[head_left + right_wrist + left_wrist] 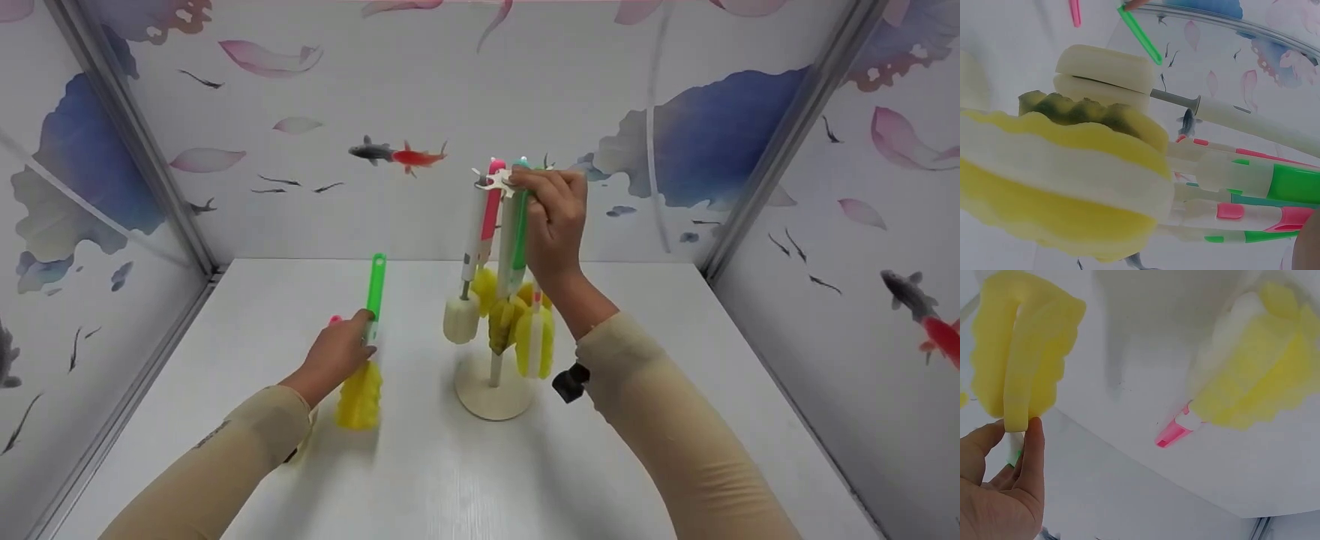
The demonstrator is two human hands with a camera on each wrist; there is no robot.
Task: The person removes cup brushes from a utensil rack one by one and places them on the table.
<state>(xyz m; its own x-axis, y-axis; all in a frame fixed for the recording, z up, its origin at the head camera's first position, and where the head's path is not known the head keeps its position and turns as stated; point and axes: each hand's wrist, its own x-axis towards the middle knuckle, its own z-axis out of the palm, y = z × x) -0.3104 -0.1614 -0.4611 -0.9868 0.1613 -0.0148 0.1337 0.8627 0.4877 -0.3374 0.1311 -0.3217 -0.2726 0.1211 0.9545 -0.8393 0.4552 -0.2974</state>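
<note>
My left hand (337, 352) pinches a bottle brush by its green handle (377, 289), with its yellow sponge head (1027, 349) hanging down in the head view. Under that hand lies another sponge brush with a pink handle (1172, 433), mostly hidden in the head view. At the top of a white hanging rack (496, 405), my right hand (559, 221) curls its fingers round the upper handle of a brush with a yellow-and-white sponge (535, 341). The fingers cover the handle's end and part of the rack's hooks (499, 181).
Several more brushes hang on the rack, including one with a cream sponge (460, 319), a pink-handled one (492, 202) and a green-handled one (520, 240). A white table (420, 480) lies below, enclosed by patterned walls (480, 90) at the back and sides.
</note>
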